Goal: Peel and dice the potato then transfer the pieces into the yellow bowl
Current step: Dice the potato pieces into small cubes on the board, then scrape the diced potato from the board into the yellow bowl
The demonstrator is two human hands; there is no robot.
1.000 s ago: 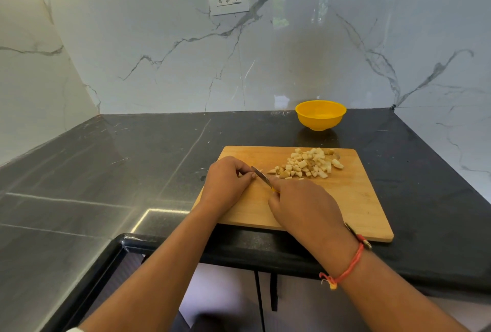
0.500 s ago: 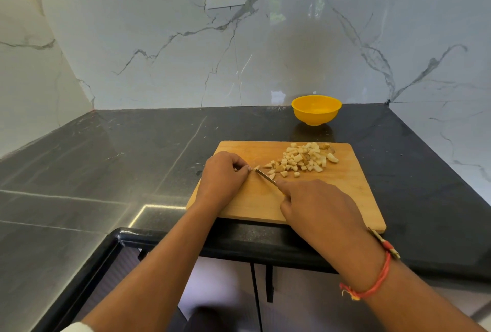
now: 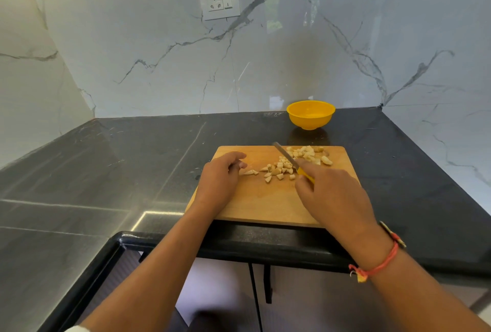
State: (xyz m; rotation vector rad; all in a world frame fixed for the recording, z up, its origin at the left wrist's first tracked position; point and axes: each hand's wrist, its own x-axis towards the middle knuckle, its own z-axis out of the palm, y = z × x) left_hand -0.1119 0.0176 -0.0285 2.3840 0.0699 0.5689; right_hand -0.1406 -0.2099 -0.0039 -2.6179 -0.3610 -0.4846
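I am holding the knife (image 3: pixel 286 156) in my right hand (image 3: pixel 334 198). Its fingers (image 3: pixel 309 169) are clamped on the yellow handle, and the index finger is lying straight along the top, toward the blade. The blade is pointing away from me and a little to the left, and it is crossing the potato pieces (image 3: pixel 281 168). I cannot tell if its edge is touching the wood or staying just above it.

My left hand (image 3: pixel 219 181) is resting on the cutting board (image 3: pixel 265 206) with the fingers loosely curled and a little apart, gripping nothing. The fingertips are lying just beside one small piece at the left end of the row.

The diced pieces are lying on the far half of the board, in a thicker heap near the far edge and a loose row toward my left hand. The yellow bowl (image 3: pixel 310 116) is standing on the dark counter (image 3: pixel 132 161) behind the board, near the marble wall (image 3: pixel 159 66). A red thread (image 3: pixel 382 264) is sitting around my right wrist.
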